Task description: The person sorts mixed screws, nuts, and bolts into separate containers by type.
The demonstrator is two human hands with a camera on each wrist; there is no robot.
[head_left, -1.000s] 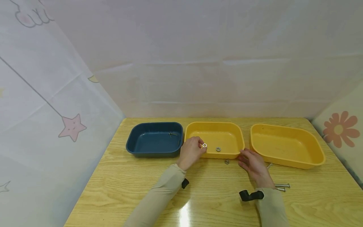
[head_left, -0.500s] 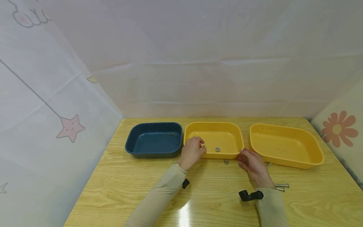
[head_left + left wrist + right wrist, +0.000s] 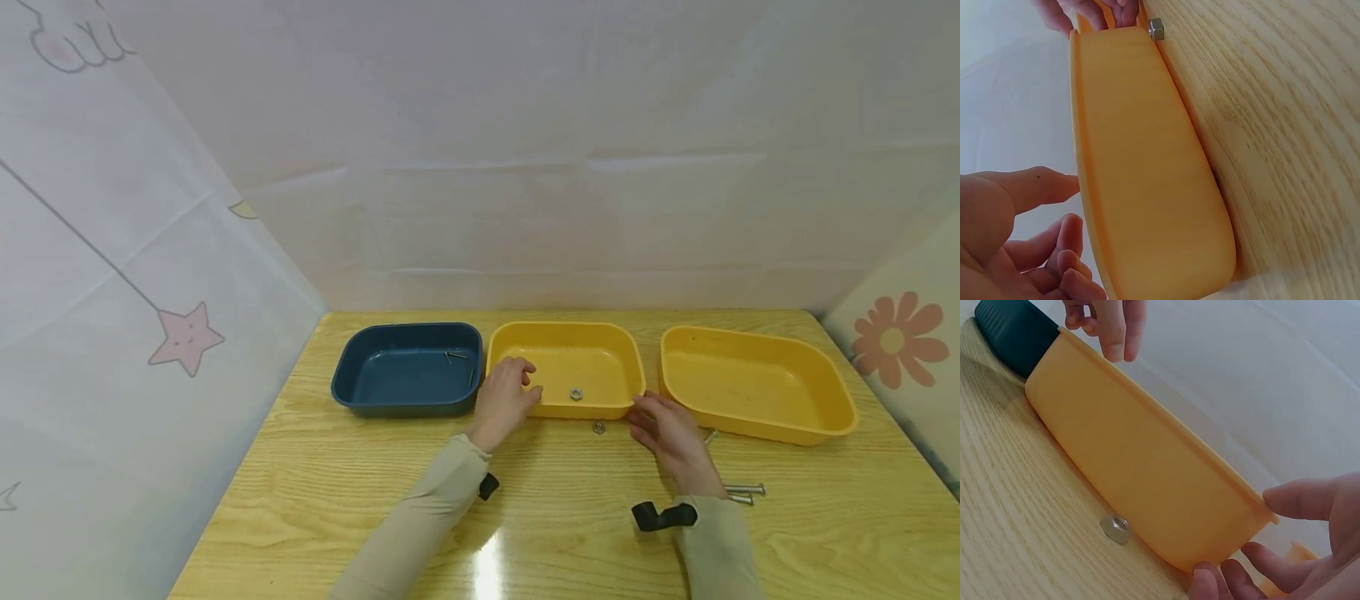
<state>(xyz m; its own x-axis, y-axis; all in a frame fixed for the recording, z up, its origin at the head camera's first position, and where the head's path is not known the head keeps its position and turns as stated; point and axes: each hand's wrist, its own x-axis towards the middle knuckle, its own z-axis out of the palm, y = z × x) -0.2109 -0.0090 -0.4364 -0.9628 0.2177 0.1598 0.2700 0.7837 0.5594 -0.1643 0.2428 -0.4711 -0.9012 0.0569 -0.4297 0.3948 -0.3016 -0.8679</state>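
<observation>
In the head view my left hand (image 3: 504, 398) hovers over the front left of the middle yellow tray (image 3: 570, 412), thumb and fingers apart, nothing between them. One hex nut (image 3: 576, 393) lies inside that tray near its front wall. My right hand (image 3: 672, 442) grips the tray's front right corner. In the right wrist view its thumb (image 3: 1300, 499) is on the rim, with the fingers against the outer wall below. Another hex nut (image 3: 1115, 529) rests on the table just outside the front wall. The tray's inside is hidden in both wrist views.
A dark blue tray (image 3: 408, 409) with several small screws (image 3: 455, 355) stands at the left. Another yellow tray (image 3: 757, 425) stands at the right. Bolts (image 3: 745, 490) lie on the wooden table (image 3: 570, 533) by my right wrist. A pale cloth (image 3: 525, 233) hangs behind.
My left hand held a hex nut one second ago and has let it go over the middle tray; that nut is now out of sight. The right hand stays at the corner.
</observation>
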